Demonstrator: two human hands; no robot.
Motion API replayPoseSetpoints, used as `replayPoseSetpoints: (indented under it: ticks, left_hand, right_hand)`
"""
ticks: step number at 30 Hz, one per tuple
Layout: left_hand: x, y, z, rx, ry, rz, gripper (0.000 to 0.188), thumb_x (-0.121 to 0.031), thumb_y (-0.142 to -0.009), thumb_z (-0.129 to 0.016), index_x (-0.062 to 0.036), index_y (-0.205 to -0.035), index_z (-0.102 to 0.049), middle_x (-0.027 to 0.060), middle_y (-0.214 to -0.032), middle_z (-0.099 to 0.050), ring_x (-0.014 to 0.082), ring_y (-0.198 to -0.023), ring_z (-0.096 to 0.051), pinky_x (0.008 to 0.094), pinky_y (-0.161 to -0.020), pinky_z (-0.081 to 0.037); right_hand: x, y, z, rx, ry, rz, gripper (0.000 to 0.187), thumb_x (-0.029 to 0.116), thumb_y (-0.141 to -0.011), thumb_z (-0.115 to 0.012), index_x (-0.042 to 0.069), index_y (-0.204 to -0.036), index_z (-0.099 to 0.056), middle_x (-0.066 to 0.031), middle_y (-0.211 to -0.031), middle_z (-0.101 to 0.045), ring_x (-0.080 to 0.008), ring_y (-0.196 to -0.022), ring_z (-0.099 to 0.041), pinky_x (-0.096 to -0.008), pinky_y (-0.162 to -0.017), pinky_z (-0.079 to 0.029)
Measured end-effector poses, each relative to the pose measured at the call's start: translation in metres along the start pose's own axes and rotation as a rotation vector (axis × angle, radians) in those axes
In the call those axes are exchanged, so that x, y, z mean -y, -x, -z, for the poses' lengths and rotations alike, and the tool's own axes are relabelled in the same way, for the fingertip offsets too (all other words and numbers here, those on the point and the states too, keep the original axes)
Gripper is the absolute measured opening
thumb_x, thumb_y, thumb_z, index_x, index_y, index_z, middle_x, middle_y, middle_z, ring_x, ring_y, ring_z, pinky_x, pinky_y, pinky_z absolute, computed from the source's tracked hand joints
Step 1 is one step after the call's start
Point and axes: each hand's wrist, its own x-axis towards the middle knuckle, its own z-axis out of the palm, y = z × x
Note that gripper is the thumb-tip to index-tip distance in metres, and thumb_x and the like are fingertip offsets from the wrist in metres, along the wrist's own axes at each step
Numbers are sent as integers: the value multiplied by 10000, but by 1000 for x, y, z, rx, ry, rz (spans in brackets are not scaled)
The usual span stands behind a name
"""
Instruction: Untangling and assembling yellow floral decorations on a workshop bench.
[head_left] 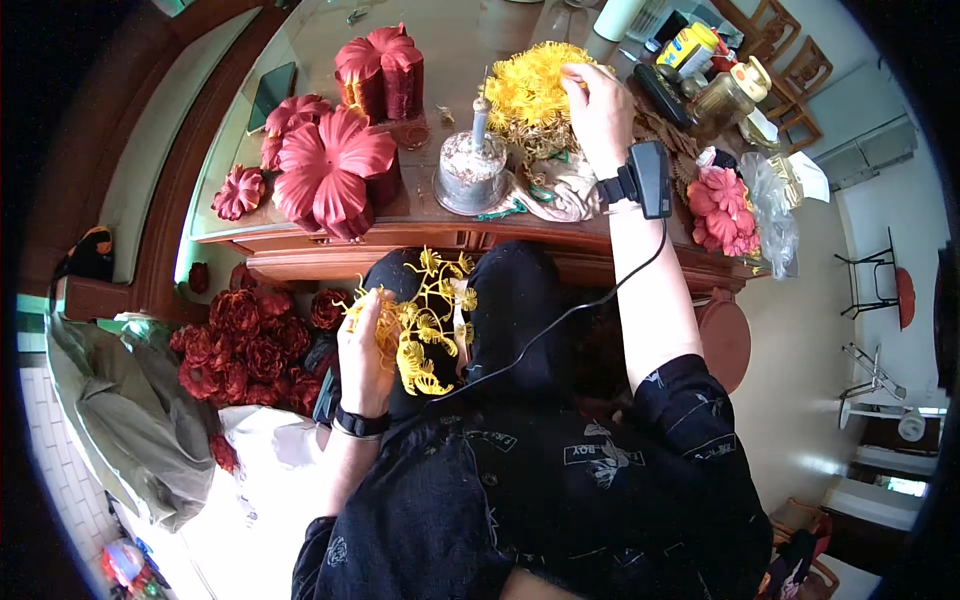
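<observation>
My left hand (368,345) is closed round a loose bunch of yellow artificial flower stamens (425,335). Their frilled heads and thin stalks spread to the right, over my lap. My right hand (600,110) reaches up to a heap of yellow stamens (530,85) on the table, its fingers bent together at the right edge of the heap. What they pinch, if anything, is hidden. Brownish stalks (545,143) show below the heap. In front of it stands a round metal pot (472,175) with a pale, crusted top and an upright stick-like tool (480,122).
Stacks of red fabric petals (335,165) fill the table's left side, near a phone (272,98). Pink-red petals (722,210), a plastic bag (772,215) and a jar (722,105) lie right. Dark red flowers (245,345) are piled below left. A black cable (560,318) crosses my lap.
</observation>
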Motion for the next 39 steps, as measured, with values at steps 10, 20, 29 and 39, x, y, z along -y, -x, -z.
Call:
replayPoseSetpoints:
  ticks: [10,20,29,39]
  left_hand:
    - [-4,0,-1,-61,-15,-126,200,-210,-936,-595,-20,-934,-657,-16,-703,-578,52,-585,-514,188,-535,-400]
    - [9,4,-16,-101,-77,-225,126,-121,-895,-652,-24,-975,-637,-15,-821,-631,24,-659,-546,177,-576,-437]
    - [-1,7,10,225,-226,20,144,-108,-864,-678,-22,-977,-650,-2,-825,-657,55,-693,-582,199,-645,-474]
    - [-18,16,3,568,-532,312,289,-114,-753,-798,-24,-1001,-679,24,-911,-697,77,-800,-625,213,-759,-489]
  right_hand:
    - [148,100,74,516,-618,-54,193,134,-817,-730,14,-954,-665,-51,-785,-643,-86,-630,-596,-212,-540,-454]
    - [200,172,48,833,-625,-262,279,183,-809,-723,-19,-949,-593,-151,-803,-637,-220,-659,-638,-325,-597,-491]
    - [163,174,43,925,-1176,-841,101,92,-913,-598,-4,-934,-623,18,-813,-611,-25,-729,-545,-171,-640,-418]
    - [160,179,45,921,-1305,-827,119,125,-923,-599,7,-910,-606,34,-796,-590,-19,-701,-533,-169,-627,-427]
